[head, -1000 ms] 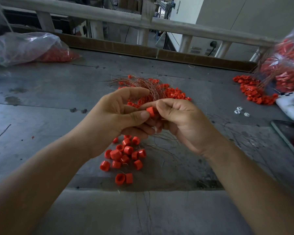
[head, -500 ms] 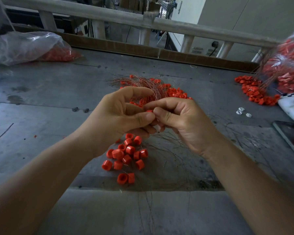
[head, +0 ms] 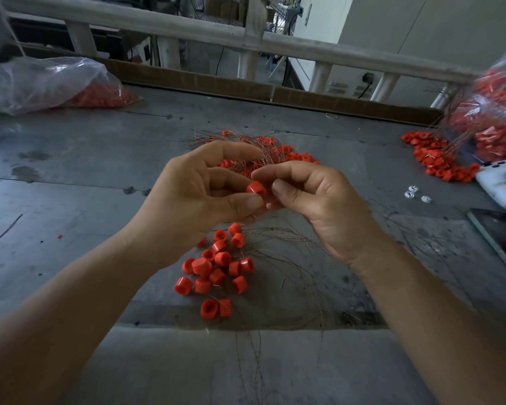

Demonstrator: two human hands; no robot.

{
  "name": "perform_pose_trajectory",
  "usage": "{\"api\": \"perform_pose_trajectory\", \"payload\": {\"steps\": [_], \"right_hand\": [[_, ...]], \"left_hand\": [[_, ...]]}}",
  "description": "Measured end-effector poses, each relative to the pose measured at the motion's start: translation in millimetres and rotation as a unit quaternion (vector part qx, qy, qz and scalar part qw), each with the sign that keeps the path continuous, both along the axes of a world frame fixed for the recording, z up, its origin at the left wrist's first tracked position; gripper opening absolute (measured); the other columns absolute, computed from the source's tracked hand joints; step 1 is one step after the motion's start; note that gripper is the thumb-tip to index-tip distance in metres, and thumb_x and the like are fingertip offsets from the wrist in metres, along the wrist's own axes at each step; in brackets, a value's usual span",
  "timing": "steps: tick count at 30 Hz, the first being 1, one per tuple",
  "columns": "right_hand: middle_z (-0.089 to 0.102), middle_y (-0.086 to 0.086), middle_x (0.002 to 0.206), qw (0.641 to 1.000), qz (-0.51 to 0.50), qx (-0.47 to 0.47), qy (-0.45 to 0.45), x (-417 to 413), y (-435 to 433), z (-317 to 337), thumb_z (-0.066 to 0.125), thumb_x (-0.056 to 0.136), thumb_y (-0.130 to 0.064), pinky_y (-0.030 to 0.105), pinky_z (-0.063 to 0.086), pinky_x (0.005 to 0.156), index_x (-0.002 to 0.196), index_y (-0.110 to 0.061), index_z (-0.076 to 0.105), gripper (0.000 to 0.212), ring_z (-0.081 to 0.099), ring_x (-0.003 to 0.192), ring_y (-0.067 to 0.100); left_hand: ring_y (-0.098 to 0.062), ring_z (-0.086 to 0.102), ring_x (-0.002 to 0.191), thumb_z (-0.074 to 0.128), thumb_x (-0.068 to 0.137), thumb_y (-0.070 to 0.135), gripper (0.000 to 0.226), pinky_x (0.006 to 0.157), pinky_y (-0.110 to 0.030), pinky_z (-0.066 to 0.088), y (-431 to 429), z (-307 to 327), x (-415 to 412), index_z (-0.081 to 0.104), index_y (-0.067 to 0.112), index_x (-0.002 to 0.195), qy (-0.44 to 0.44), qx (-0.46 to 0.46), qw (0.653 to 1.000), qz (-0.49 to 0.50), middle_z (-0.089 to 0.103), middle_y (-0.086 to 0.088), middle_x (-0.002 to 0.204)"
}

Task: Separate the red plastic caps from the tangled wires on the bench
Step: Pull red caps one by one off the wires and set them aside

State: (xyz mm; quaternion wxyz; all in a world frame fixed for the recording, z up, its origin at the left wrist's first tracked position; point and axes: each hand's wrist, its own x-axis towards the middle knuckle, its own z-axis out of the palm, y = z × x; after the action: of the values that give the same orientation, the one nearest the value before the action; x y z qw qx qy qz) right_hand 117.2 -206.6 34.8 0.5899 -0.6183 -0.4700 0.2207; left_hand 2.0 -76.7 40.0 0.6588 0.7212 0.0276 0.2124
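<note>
I am watching both hands working close together above the middle of the bench (head: 100,176). The left hand (head: 199,197) is pinching a single red cap (head: 256,189) between its thumb and a fingertip, holding it up off the bench surface. The right hand (head: 319,206) is sitting just beside it, fingers curled in, thumb and forefinger drawn narrow next to the cap. I am not making out whether they are gripping a wire, since any strand there is too fine to see against the skin.

Beyond the hands, toward the far edge, the tangle of wires (head: 246,141) is lying with more caps caught in it, and the hands are covering its near part. Below the hands, near the front edge, loose caps (head: 216,267) are lying in a small cluster, with thin wires (head: 275,252) trailing beside them and over that edge. One cap is showing only partly from behind the left wrist.

At the far left corner a clear plastic bag (head: 41,83) is slumping, its red contents blurred. At the right edge a second bag (head: 494,112) is being cut off by the frame, with a heap of caps (head: 433,159) spilling beside it. A white device (head: 500,182) and a dark flat slab (head: 503,238) are also running out of view there, so I am not naming them. Small white bits (head: 415,195) are lying near them.
</note>
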Motion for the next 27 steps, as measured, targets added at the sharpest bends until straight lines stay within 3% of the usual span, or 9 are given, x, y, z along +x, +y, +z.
{"api": "perform_pose_trajectory", "payload": {"steps": [7,14,19,22,24,27], "right_hand": [[0.067,-0.008,0.09,0.997,0.056,0.034,-0.044,-7,-1,6,0.058,0.08,0.001,0.017,0.049,0.076,0.105,-0.015,0.06,0.029,0.065,0.088,0.005],[0.062,-0.004,0.095,0.994,0.028,0.013,-0.107,-8,0,8,0.061,0.075,-0.016,0.029,0.054,0.079,0.103,-0.021,0.06,0.029,0.063,0.089,0.015],[0.055,-0.009,0.092,0.985,0.011,0.001,-0.171,-7,0,6,0.061,0.08,-0.019,0.021,0.051,0.076,0.105,-0.03,0.056,0.028,0.054,0.085,0.0],[0.056,-0.007,0.09,0.983,-0.009,0.01,-0.182,-7,2,3,0.06,0.081,-0.014,0.021,0.051,0.073,0.1,-0.025,0.06,0.022,0.055,0.088,0.002],[0.055,-0.008,0.085,0.975,-0.042,0.019,-0.217,-9,4,1,0.058,0.085,-0.023,0.016,0.046,0.071,0.093,-0.022,0.064,0.009,0.053,0.083,0.001],[0.049,-0.007,0.079,0.957,-0.087,0.02,-0.276,-13,6,-1,0.044,0.085,-0.037,0.012,0.039,0.067,0.083,-0.012,0.064,0.032,0.049,0.074,0.0]], "left_hand": [[-0.012,0.069,0.063,0.073,0.042,0.032,0.054,0.059,-0.018,0.054,0,1,-1,0.058,0.027,0.093,0.0,0.02,0.999,0.028,0.072,0.002,0.071],[-0.011,0.068,0.063,0.073,0.039,0.035,0.055,0.06,-0.018,0.055,1,1,-1,0.057,0.031,0.092,0.012,0.041,0.998,0.039,0.071,0.001,0.074],[-0.018,0.07,0.067,0.076,0.044,0.029,0.056,0.059,-0.019,0.053,6,1,-1,0.059,0.023,0.098,0.024,-0.025,0.999,-0.025,0.072,-0.007,0.076],[-0.025,0.071,0.074,0.084,0.042,0.039,0.062,0.062,-0.022,0.055,8,-1,-1,0.062,0.024,0.099,0.025,-0.067,0.995,-0.07,0.072,-0.013,0.082],[-0.025,0.071,0.077,0.086,0.04,0.046,0.069,0.063,-0.022,0.055,8,-2,0,0.062,0.024,0.101,0.03,-0.076,0.993,-0.087,0.072,-0.013,0.084],[-0.022,0.071,0.074,0.079,0.049,0.047,0.063,0.063,-0.021,0.054,3,-3,0,0.058,0.022,0.103,0.029,-0.035,0.996,-0.072,0.072,-0.009,0.081]]}}
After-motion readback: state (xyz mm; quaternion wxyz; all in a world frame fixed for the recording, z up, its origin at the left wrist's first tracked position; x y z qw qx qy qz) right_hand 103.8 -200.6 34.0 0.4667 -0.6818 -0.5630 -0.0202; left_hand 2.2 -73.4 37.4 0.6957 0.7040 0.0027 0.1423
